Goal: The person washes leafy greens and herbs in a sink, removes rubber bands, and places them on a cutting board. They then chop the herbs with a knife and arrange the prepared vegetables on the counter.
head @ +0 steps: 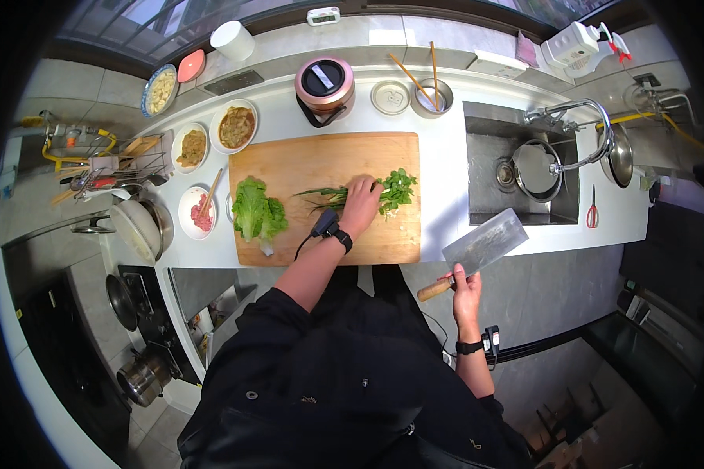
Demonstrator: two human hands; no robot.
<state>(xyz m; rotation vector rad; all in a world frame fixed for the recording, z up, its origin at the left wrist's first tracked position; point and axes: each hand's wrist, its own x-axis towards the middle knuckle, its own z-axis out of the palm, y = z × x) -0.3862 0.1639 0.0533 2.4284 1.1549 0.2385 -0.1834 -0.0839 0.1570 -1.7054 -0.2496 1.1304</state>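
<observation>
My left hand (361, 204) is on a bunch of green herbs and scallions (396, 189), its fingers curled over the stems. The bunch lies on a wooden cutting board (322, 158), thin green ends pointing left and leafy tops to the right. In my right hand (467, 296) is a Chinese cleaver (486, 240), held in front of the counter below the sink. Its broad blade tilts up to the right, and the wooden handle points down-left. Lettuce leaves (257, 208) rest at the board's left side. Small pale bits are scattered beneath the herbs' leaves.
Left of the board stand a bowl of raw minced meat (200, 212) with chopsticks and two bowls of food (234, 127). Behind it are a pink lidded pot (325, 91) and a metal cup (433, 99) with chopsticks. A sink (487, 152) and red-handled scissors (592, 211) lie right.
</observation>
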